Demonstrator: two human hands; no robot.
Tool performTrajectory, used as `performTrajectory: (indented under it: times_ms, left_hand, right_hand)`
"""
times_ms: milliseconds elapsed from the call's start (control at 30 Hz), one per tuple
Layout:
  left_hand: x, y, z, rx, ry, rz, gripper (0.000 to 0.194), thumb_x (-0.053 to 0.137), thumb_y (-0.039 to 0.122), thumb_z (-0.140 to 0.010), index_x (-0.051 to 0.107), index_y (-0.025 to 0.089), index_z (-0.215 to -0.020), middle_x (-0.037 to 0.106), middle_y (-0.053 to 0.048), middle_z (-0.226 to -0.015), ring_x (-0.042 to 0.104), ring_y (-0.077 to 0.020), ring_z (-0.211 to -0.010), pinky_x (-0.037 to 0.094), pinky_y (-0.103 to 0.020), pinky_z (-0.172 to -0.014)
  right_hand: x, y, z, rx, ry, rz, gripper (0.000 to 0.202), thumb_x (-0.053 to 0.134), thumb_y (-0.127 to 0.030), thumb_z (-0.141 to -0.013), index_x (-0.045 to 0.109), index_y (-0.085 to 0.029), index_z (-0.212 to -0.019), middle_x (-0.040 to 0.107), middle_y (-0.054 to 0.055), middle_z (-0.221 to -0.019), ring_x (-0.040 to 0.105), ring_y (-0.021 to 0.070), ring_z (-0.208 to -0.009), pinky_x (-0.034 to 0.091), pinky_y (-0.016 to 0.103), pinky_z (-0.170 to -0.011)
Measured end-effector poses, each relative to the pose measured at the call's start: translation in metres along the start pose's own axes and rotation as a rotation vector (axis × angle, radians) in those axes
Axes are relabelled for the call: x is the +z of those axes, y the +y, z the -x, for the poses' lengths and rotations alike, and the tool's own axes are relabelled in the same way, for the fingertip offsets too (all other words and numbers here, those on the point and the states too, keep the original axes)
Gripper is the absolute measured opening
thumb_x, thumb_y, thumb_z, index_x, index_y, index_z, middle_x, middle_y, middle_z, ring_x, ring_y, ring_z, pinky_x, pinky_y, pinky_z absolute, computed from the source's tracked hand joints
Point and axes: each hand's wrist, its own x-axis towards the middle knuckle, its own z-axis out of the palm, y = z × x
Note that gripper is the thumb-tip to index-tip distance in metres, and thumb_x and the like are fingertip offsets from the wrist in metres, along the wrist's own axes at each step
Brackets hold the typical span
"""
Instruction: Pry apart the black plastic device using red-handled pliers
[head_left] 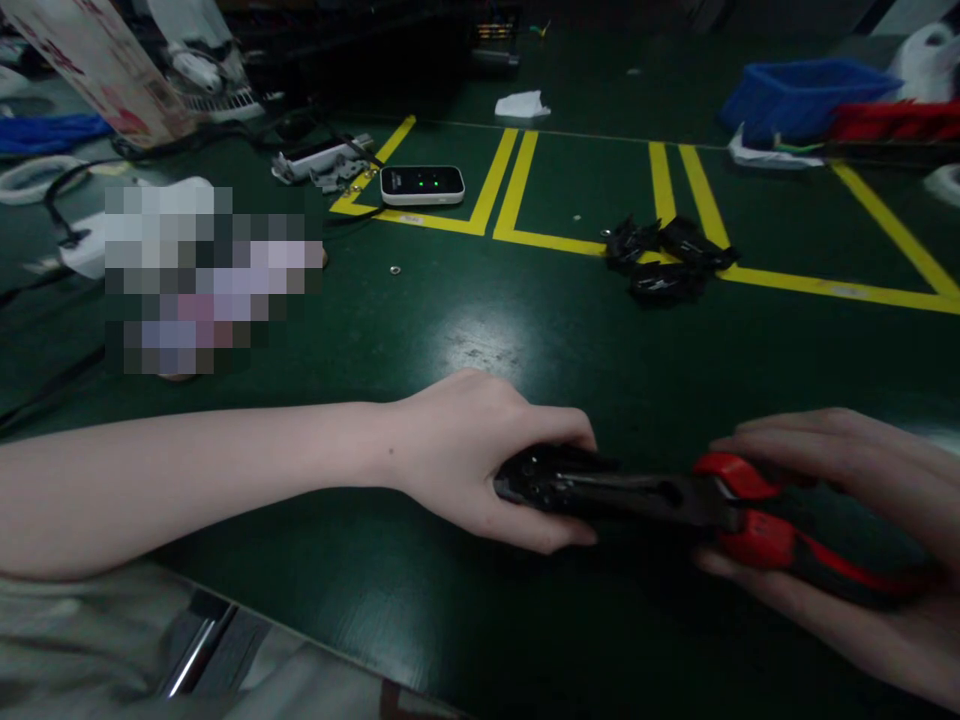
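My left hand (pixel 480 465) is closed around a shiny black piece (pixel 532 478) with a crumpled look; most of it is hidden in the palm, so its kind is unclear. Pliers (pixel 742 515) with red and black handles lie in my right hand (pixel 862 480), whose fingers wrap both handles. The long dark jaws point left and reach the black piece between my left thumb and fingers. Whether the jaws grip it is too dark to make out. Both hands are low over the green tabletop (pixel 337 590), near its front edge.
Crumpled black pieces (pixel 664 262) lie on yellow tape lines at the right. A small device with green lights (pixel 422 186) sits further back. Blue (pixel 810 95) and red bins (pixel 900 122) stand back right. Cables and a white power strip (pixel 86 245) occupy the left.
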Motion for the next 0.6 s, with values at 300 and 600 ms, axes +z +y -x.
performTrajectory:
  times_ms: [300,600]
  left_hand:
    - [-0.002,0.0,0.002,0.059,0.007,-0.021,0.041,0.08,0.046,-0.095,0.073,0.013,-0.12,0.08,0.0,-0.082,0.071,-0.0131,-0.064,0.046,-0.023,-0.057]
    - [-0.002,0.001,0.003,0.05,-0.01,-0.022,0.04,0.076,0.047,-0.099,0.073,0.015,-0.123,0.081,-0.001,-0.086,0.072,-0.0133,-0.067,0.048,-0.023,-0.059]
  right_hand:
    - [-0.002,-0.011,-0.008,0.008,-0.028,-0.062,0.038,0.065,-0.061,-0.1,0.066,-0.03,-0.122,0.076,0.003,-0.102,0.073,0.0212,-0.071,0.055,0.035,-0.054]
    - [0.003,-0.001,0.022,0.157,0.06,-0.041,0.042,0.077,-0.065,-0.085,0.078,-0.039,-0.118,0.079,0.002,-0.099,0.078,0.029,-0.086,0.062,0.039,-0.065]
